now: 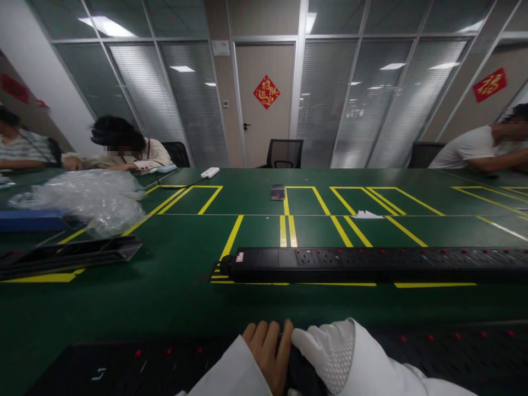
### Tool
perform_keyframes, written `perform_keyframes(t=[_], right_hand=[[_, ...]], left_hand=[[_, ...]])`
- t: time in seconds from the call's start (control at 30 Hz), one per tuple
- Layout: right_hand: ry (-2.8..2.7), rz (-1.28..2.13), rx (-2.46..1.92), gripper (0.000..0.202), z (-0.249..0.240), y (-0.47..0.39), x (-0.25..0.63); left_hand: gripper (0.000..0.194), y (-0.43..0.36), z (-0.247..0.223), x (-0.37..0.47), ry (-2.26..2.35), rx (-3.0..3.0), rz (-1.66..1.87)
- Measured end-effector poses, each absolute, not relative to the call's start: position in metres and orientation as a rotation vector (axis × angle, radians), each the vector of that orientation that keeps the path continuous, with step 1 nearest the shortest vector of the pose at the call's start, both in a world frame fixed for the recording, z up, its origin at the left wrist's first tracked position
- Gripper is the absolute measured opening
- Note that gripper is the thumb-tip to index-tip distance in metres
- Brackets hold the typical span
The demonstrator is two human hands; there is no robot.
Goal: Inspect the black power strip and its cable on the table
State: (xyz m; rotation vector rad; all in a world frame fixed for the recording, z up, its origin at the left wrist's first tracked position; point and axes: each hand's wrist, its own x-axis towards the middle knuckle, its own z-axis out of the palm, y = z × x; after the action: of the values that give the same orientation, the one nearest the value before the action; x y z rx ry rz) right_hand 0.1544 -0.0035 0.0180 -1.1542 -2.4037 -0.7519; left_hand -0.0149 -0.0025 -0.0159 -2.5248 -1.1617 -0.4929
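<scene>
At the bottom centre of the frame both hands meet over a long black power strip [124,366] that lies along the near edge of the green worktop [173,297]. Its long axis runs left to right across the picture, past the bottom left and on toward the bottom right, where a row of small red switch lights shows. The bare left hand [267,352] lies on top of the strip with its fingers curled over the far edge. The right hand [328,352], in a white glove, presses down just beside it, the two touching at the fingers. Each grip looks closed over the strip's body, though the underside of the fingers is hidden, so how firmly they clasp it cannot be told. The strip sits directly under both hands, so neither is nearer; its length extends away to either side of them.

Further up, in the middle of the frame, a second power strip [371,263] lies parallel to the first, well apart from the hands, across yellow tape lines. At the left lie a flat black tray [70,254] and crumpled clear plastic bags [86,198]. Other people sit at the far left and upper right of the worktop.
</scene>
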Motion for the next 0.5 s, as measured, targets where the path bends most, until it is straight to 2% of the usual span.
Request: perform_keyframes(t=[0.17, 0.37, 0.5], right_hand=[[-2.496, -0.725, -1.141, 0.002, 0.024, -0.004, 0.155], [-2.526, -0.761, -1.289, 0.018, 0.028, -0.005, 0.144], [-2.649, -0.775, -1.351, 0.013, 0.039, -0.007, 0.142]], left_hand=[[0.037, -0.003, -0.014, -0.017, -1.159, -2.541, -0.429], [0.036, -0.001, -0.016, -0.015, -1.181, -2.538, -0.418], [0.032, 0.000, -0.007, -0.013, -1.265, -2.638, -0.294]])
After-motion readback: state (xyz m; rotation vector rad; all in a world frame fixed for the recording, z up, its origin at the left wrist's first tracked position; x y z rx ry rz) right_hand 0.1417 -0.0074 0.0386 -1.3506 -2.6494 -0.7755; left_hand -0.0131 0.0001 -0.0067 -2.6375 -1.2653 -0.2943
